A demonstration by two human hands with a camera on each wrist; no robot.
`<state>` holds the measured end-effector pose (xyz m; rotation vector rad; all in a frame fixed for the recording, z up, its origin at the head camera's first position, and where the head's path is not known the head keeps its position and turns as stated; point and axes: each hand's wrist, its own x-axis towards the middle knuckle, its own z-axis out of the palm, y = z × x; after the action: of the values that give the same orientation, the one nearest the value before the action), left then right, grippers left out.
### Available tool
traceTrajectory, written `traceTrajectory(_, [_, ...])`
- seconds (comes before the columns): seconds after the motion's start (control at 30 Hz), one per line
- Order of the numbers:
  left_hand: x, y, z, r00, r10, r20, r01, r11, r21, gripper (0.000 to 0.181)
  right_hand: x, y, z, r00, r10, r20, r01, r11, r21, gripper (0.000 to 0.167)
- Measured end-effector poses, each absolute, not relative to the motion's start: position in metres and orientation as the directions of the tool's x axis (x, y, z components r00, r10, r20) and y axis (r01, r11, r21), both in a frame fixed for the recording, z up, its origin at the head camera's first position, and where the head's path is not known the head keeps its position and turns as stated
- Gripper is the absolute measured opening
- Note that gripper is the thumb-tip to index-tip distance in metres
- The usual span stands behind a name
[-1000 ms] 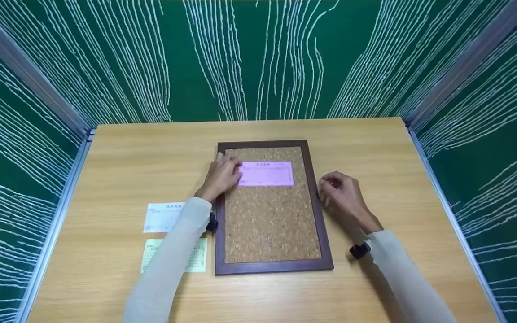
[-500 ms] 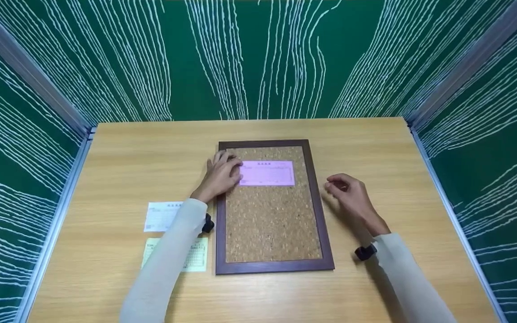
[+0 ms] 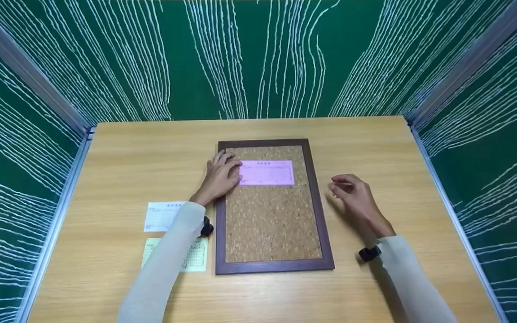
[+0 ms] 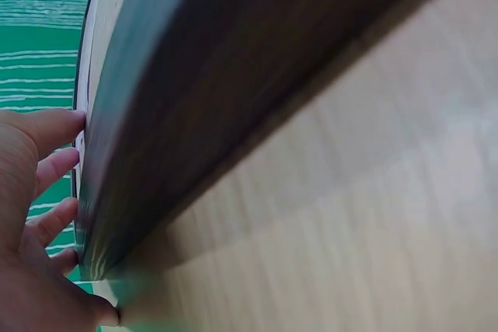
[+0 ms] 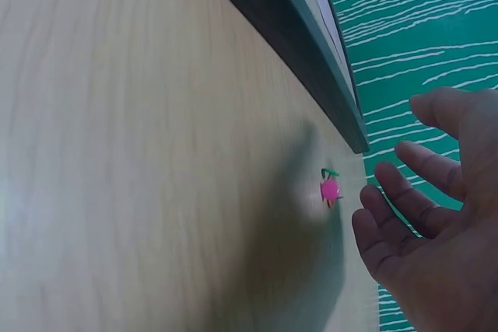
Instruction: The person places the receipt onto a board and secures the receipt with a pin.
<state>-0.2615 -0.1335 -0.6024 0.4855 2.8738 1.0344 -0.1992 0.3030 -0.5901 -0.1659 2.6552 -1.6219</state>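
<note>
In the head view, a cork board (image 3: pixel 272 224) with a dark brown frame lies on the table. Across its upper part lies a pink printed slip (image 3: pixel 267 172). My left hand (image 3: pixel 220 177) rests over the frame's left side, fingertips on the slip's left edge. The left wrist view shows those fingers (image 4: pixel 54 130) extended and spread. To the right of the board hovers my right hand (image 3: pixel 359 199), its fingers loosely bent and the thumb apart. Below it, small pink, green and red pieces (image 5: pixel 331 190) sit on the table, perhaps pushpins; their exact kind is unclear.
A white printed slip (image 3: pixel 162 217) and a green printed slip (image 3: pixel 198 255) lie left of the board, partly behind the left sleeve (image 3: pixel 159 264). Green walls (image 3: pixel 285 58) with white wavy lines enclose the wooden table (image 3: pixel 142 157) at the back and sides.
My right hand has drawn away from the board's right edge, rightward and slightly toward me. The left fingers have shifted a little and stay at the pink slip, which lies in place.
</note>
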Motion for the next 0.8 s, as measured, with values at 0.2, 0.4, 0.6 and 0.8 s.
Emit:
traceTrajectory(0.2, [-0.260,-0.134,-0.605,-0.949,0.312,0.046,0.271,0.729,0.628,0.047,-0.198,0.306,-0.593,-0.994,-0.087,0.068,-0.101,0.463,-0.881,0.031])
traceTrajectory(0.4, [-0.259,-0.135,-0.606,-0.948,0.318,0.028,0.263,0.730,0.630,0.052,-0.192,0.303,-0.585,-0.993,-0.088,0.080,-0.111,0.451,-0.886,0.027])
traceTrajectory(0.6, [-0.258,-0.137,-0.609,-0.943,0.331,0.030,0.275,0.726,0.630,0.057,-0.194,0.310,-0.601,-0.992,-0.085,0.094,-0.123,0.485,-0.866,0.028])
traceTrajectory(0.8, [-0.259,-0.140,-0.613,-0.937,0.345,0.044,0.294,0.716,0.633,0.059,-0.198,0.317,-0.617,-0.990,-0.095,0.109,-0.142,0.508,-0.850,0.026])
